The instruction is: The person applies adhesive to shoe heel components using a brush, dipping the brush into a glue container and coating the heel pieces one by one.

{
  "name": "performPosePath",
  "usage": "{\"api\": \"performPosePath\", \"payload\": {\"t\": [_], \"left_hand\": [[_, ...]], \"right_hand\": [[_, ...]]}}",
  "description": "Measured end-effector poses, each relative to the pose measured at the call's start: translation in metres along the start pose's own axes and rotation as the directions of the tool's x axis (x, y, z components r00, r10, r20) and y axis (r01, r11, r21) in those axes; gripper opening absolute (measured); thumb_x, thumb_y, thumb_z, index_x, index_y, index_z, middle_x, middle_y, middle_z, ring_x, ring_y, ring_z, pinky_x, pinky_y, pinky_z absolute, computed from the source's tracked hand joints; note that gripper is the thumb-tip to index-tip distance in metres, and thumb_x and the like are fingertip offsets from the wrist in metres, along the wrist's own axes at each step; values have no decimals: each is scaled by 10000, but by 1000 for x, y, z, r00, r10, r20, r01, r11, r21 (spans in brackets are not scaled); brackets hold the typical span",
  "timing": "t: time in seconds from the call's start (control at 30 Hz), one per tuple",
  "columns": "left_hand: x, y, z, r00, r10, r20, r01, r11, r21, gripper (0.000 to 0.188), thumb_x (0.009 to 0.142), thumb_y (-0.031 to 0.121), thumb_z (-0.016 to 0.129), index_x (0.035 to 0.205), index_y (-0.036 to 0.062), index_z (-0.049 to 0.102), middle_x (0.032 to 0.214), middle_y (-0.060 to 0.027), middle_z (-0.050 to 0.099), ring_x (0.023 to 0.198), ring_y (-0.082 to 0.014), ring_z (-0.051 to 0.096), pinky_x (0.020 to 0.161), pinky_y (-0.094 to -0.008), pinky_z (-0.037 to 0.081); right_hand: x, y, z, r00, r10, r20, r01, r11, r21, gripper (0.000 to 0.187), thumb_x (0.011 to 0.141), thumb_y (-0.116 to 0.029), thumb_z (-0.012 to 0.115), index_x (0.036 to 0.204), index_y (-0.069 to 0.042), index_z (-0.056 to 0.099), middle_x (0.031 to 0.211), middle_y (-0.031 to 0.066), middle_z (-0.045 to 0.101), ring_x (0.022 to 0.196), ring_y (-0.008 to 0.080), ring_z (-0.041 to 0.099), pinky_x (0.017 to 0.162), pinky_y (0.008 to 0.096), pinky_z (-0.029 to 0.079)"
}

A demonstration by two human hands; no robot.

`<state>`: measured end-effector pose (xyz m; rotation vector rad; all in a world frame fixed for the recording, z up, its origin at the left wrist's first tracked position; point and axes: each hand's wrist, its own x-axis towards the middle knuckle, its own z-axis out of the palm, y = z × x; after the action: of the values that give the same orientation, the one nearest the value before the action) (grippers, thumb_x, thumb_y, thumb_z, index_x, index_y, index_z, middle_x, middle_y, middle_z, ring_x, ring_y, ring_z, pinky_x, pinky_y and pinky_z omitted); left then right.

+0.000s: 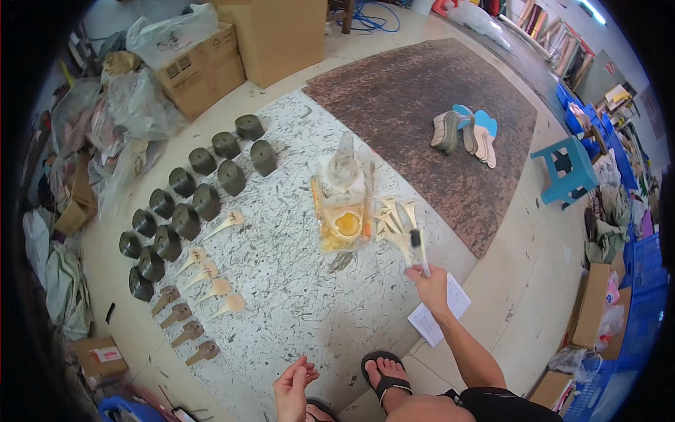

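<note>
My right hand (430, 287) is closed round a slim pale-handled tool with a black end (415, 240), perhaps a brush or a marker; I cannot tell which. It hangs over a fan of cream, flared pieces (388, 219) and above a white lined notebook (450, 309). Left of the fan stands a glue-stained tray (327, 240) bearing a clear bottle (343, 165) and a pot of yellow liquid (347, 224). Low in the picture, my left hand (292, 389) is open with nothing in it, its fingers loosely bent.
Dark rounded blocks (185, 221) stand in rows on the speckled white board (281, 295), beside cream pieces (228, 304) and brown pieces (204, 353). Beyond lies a brown mat (422, 84) with stacked insole-shaped pieces (444, 132). A teal stool (568, 169) stands right; cartons (204, 74) stand back left.
</note>
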<state>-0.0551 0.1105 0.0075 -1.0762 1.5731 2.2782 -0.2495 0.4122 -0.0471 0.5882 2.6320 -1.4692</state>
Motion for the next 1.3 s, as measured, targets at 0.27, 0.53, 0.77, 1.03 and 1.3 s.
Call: {"api": "performPosePath", "payload": {"t": [0.27,0.53,0.77,1.03,1.3], "left_hand": [[34,-24,-20,966,-34,257,174,821,-544,337,1012,249,406,1198,-10,513,1135,-203,584,909,-266,646,766,-365,577],[22,-37,-20,997,-79,21,80,886,-456,218,992,175,458,1095,11,557,1140,-173,607,836,-232,666,687,-338,595],[11,-50,-26,976,41,-213,-58,996,-75,184,963,147,515,1024,1,609,942,-91,635,708,-130,609,592,-266,537],[6,-33,-23,975,111,-191,-81,984,157,186,945,157,554,928,-9,638,684,-7,587,528,-62,476,467,-214,367],[-1,-31,-33,964,113,-240,-109,994,31,234,962,200,527,889,5,635,651,0,564,498,-59,443,454,-217,342]], "right_hand": [[-53,-77,27,796,-198,571,257,966,-22,324,803,-260,712,1030,-43,632,644,73,606,594,146,565,558,321,437],[39,-55,62,895,-408,181,446,803,-395,259,904,-290,567,1014,-58,532,738,155,644,702,342,637,603,441,459],[48,-34,71,907,-359,222,379,924,-55,222,886,-232,614,890,-10,609,758,110,643,702,223,625,620,347,462],[35,-58,53,869,55,491,-223,930,291,212,930,-231,563,900,-22,582,717,6,551,545,68,411,497,226,326],[17,-50,61,665,263,699,-737,386,555,223,973,-275,514,899,-65,515,666,-24,452,486,45,303,432,207,236]]}}
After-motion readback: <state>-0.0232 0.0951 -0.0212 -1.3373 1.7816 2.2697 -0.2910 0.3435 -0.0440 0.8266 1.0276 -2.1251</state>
